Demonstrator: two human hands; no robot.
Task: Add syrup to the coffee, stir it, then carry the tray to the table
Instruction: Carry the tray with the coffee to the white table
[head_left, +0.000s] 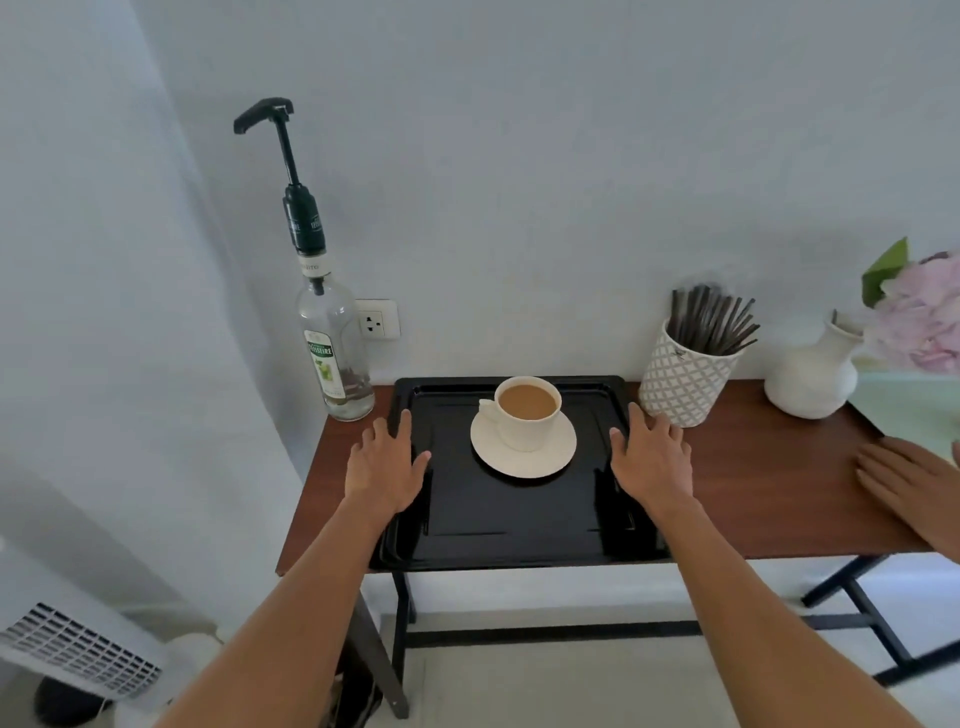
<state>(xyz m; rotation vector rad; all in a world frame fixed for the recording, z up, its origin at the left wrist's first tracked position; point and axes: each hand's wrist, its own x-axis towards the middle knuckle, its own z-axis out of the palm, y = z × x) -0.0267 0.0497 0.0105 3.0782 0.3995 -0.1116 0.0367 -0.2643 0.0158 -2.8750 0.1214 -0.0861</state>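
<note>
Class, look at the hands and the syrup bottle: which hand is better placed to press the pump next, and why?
The left hand. It rests at the tray's left edge, nearest the syrup bottle standing at the desk's back-left corner. The right hand lies beyond the cup.

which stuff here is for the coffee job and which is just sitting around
For the job: syrup bottle, coffee cup, saucer, black tray, stirrers in their patterned holder, left hand, right hand.

Just lying about: white vase, pink flowers, wall socket.
</note>
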